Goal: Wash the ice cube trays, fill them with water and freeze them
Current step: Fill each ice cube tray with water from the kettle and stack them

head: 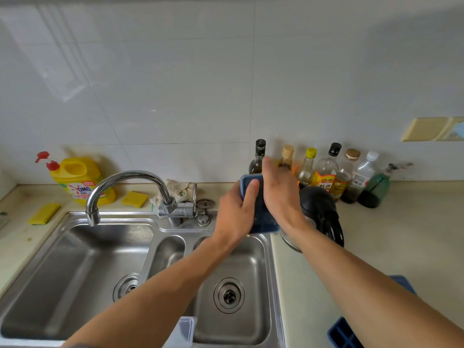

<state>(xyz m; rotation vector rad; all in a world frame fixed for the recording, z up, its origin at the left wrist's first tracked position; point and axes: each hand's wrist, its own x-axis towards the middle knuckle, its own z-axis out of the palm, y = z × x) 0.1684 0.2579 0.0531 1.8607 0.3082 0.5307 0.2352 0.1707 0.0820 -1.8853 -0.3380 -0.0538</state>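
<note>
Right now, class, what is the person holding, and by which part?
A blue ice cube tray: the left hand grips its left edge, thumb across the face; the right hand lies straight-fingered against its right edge.

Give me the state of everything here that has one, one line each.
blue tray, held on end above the right basin.
left grip, holds the tray's left edge.
right grip, fingers straight, pressed on the tray.
faucet, off, spout over the left basin.
second tray, on the counter, cells up.
sauce bottles, upright, capped.
</note>
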